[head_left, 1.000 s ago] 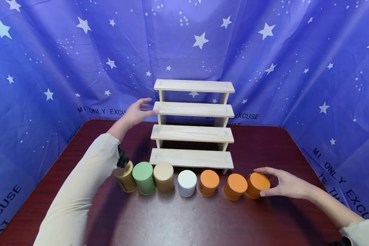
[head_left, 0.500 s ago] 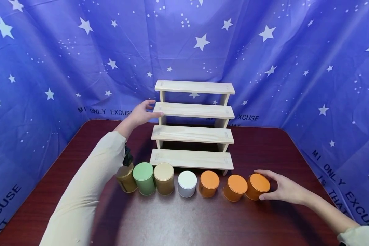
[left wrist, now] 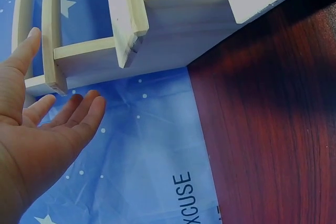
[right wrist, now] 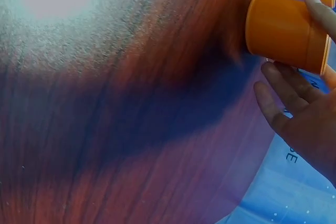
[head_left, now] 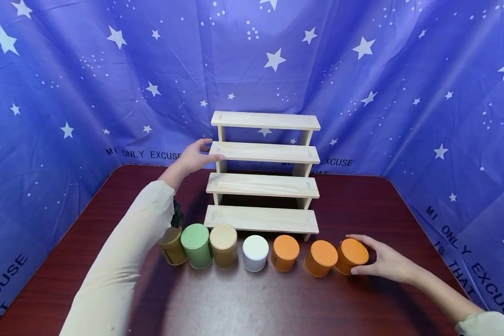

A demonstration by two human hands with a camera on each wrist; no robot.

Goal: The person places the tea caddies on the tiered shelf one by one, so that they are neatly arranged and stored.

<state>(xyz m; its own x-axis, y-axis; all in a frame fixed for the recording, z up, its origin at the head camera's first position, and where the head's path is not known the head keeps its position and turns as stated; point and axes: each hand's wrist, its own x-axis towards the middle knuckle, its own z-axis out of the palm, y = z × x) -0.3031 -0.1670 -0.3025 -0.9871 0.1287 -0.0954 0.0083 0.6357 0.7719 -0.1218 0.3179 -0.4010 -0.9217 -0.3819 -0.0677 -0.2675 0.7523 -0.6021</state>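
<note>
My left hand (head_left: pixel 193 157) is beside the left end of a stepped wooden shelf (head_left: pixel 262 182), its thumb overlapping the third board from below. In the left wrist view, that hand (left wrist: pixel 47 129) has its fingers loosely extended close to the board ends. My right hand (head_left: pixel 386 261) grips the rightmost orange tin (head_left: pixel 353 250), which stands on the table. In the right wrist view, the thumb lies across the orange tin (right wrist: pixel 283 30) near its lid, while several other fingers stay extended below it. Part of the grip is hidden behind the tin.
Left of the held tin runs a row with two more orange tins (head_left: pixel 321 258) (head_left: pixel 285 252), a white tin (head_left: pixel 255 253), a gold tin (head_left: pixel 224 246), a green tin (head_left: pixel 197 246) and another gold tin (head_left: pixel 173 247) partly under the left sleeve. A starry blue curtain (head_left: pixel 252 56) surrounds the dark red table (head_left: pixel 235 303).
The left hand has moved slightly right, its thumb now over the shelf board. The right thumb has slid a little further along the orange tin. The tins and shelf stay where they were.
</note>
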